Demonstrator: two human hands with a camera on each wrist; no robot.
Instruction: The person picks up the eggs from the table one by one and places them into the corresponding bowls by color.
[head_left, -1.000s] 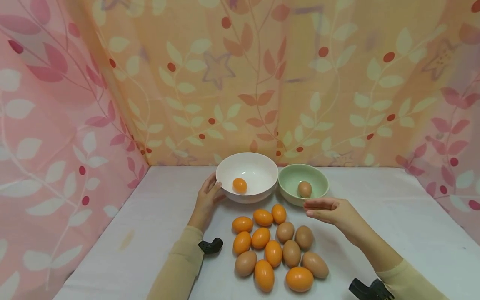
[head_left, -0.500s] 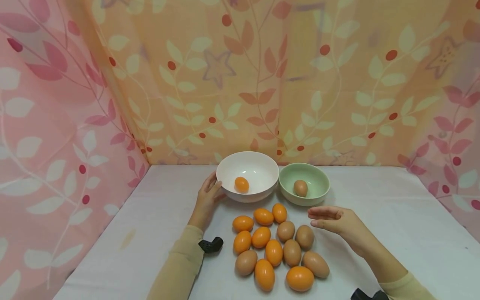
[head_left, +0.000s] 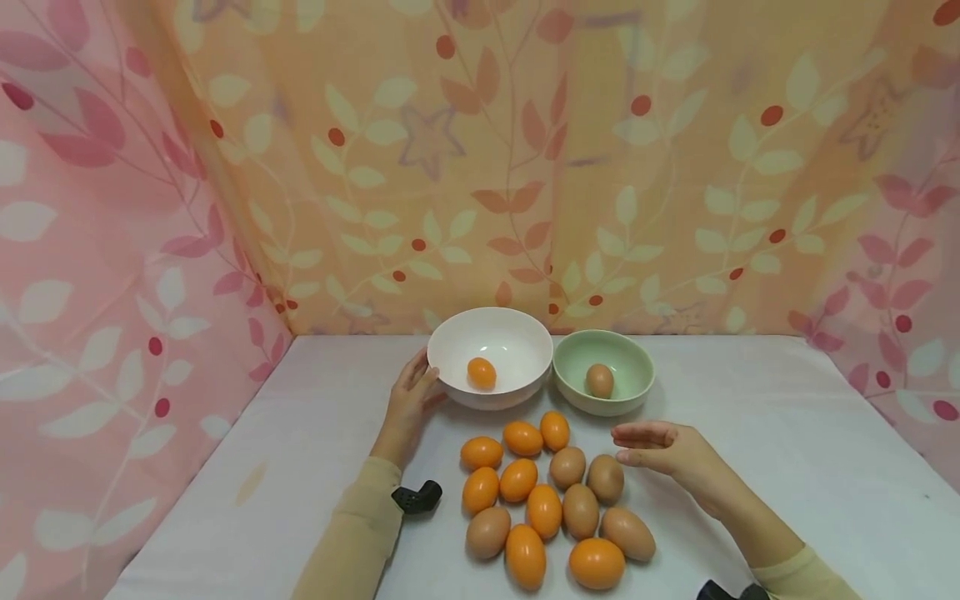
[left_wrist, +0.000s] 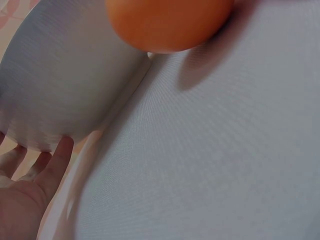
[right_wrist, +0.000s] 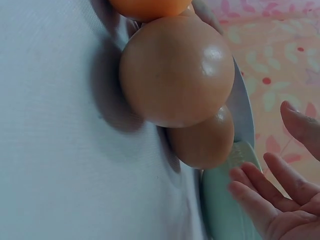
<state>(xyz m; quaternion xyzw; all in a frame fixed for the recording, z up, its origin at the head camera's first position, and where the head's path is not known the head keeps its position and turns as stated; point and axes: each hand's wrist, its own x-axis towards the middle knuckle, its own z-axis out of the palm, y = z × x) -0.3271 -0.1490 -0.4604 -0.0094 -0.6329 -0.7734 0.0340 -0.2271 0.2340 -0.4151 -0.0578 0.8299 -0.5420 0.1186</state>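
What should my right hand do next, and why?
Probably reach for the nearest loose brown egg: your right hand hovers beside it holding nothing, and the green bowl holds another brown egg.

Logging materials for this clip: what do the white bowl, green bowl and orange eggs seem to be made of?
White bowl: glossy, perhaps ceramic or melamine; bright highlights inside.
Green bowl: smooth, possibly glazed ceramic or plastic; soft sheen.
Orange eggs: likely plastic, semi-gloss; uniform, saturated color with small highlights, though painted shells can't be excluded.
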